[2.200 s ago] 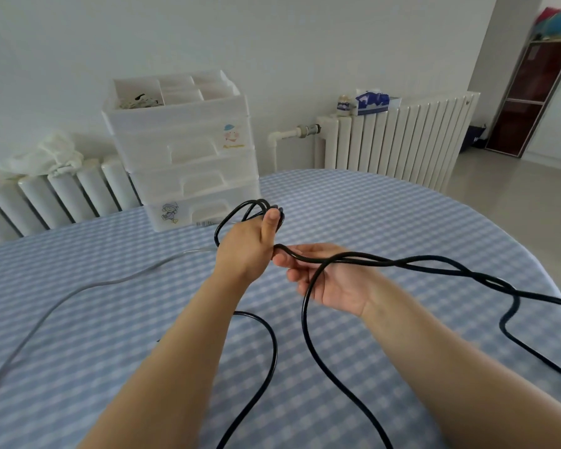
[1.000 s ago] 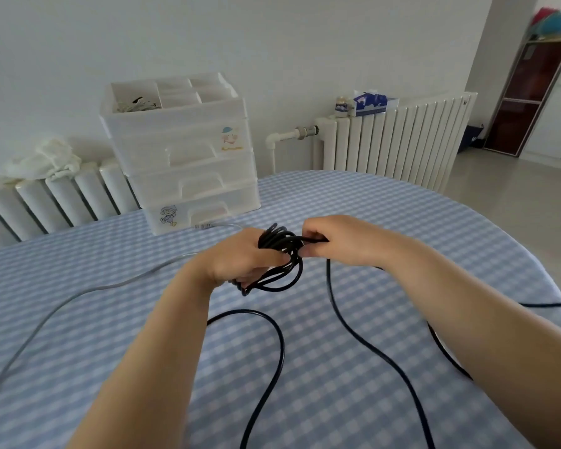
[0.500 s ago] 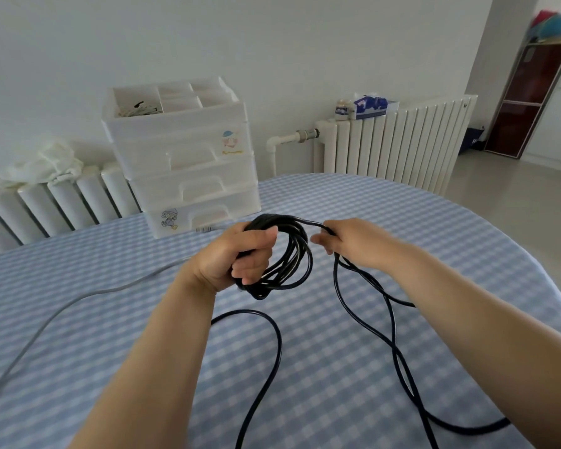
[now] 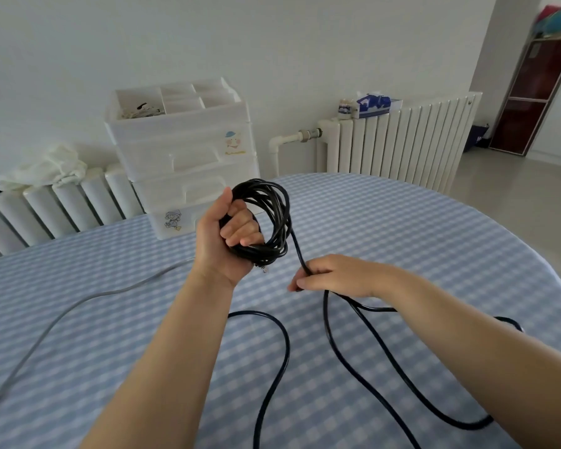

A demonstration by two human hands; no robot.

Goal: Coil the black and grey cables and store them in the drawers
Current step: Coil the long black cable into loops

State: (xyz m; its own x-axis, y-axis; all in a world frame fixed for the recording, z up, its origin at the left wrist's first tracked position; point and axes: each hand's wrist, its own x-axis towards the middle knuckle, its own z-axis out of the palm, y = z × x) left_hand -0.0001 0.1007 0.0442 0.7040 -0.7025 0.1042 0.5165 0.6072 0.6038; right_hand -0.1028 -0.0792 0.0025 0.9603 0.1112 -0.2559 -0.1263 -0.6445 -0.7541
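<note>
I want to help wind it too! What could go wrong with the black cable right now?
The loose part of the black cable lies in crossing loops on the table, so it might knot as the right hand feeds it in. The coil is held only by the left hand; a looser grip could let its loops spring apart. The grey cable lies nearby and could perhaps get caught up.
</note>
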